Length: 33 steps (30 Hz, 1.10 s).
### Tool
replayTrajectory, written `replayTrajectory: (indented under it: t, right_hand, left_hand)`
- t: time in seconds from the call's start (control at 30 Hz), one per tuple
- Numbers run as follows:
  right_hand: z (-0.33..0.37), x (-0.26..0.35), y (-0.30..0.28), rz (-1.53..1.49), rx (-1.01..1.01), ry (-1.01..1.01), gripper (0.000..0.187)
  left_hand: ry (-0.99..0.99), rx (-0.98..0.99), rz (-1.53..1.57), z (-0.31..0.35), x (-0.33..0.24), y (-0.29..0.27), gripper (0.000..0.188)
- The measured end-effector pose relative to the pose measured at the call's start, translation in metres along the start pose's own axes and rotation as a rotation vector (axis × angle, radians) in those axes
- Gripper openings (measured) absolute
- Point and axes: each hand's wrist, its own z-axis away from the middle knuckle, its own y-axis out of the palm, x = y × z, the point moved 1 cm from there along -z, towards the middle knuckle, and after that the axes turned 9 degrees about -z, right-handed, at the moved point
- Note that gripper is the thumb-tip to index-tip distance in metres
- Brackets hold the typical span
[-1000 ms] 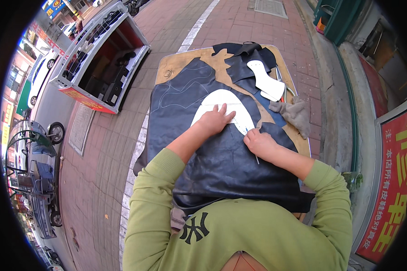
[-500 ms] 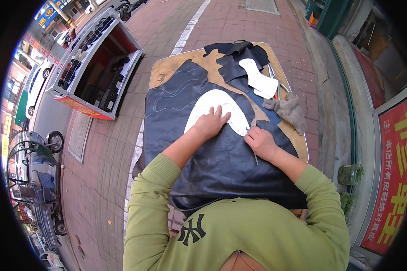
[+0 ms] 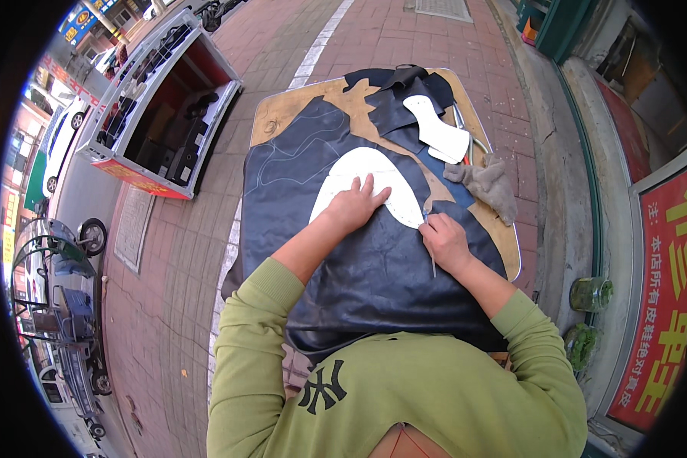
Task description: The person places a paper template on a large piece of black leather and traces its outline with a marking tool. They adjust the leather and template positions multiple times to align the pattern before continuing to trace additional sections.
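Observation:
A black leather sheet (image 3: pixel 382 282) covers most of a wooden table. On it lies a white, arch-shaped pattern piece (image 3: pixel 364 162). My left hand (image 3: pixel 351 208) rests flat on the pattern with the fingers spread, holding it against the leather. At the pattern's lower right corner, my right hand (image 3: pixel 444 240) is closed around a thin, silvery pen-like stick (image 3: pixel 434 267). Its upper tip is close to the pattern's edge; whether it touches cannot be made out. Pale drawn outlines (image 3: pixel 301 164) show on the leather to the left of the pattern.
A second white pattern (image 3: pixel 441 133) lies on black leather scraps (image 3: pixel 393 114) at the far right. Beside it are red-handled pliers or scissors (image 3: pixel 466 156) and a grey rag (image 3: pixel 490 187). The wooden tabletop (image 3: pixel 271 122) shows at its edges. An open display cart (image 3: pixel 168 114) stands left.
My right hand has moved slightly right with the pen-like stick. The left hand stays spread on the white pattern.

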Motion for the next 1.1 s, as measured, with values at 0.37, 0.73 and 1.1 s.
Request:
replayTrajectory:
  t: [0.37,0.73,1.1]
  right_hand:
    - [0.000,-0.001,-0.001,-0.041,0.021,0.053,0.012]
    - [-0.003,0.001,0.000,-0.030,0.025,0.054,0.013]
    - [-0.006,0.003,-0.001,-0.032,0.022,0.045,0.014]
  left_hand:
    - [-0.068,0.035,0.122,-0.002,-0.003,-0.002,0.059]
    - [-0.474,-0.082,0.288,-0.006,-0.053,0.015,0.069]
    - [-0.368,-0.175,0.494,0.006,-0.009,0.033,0.048]
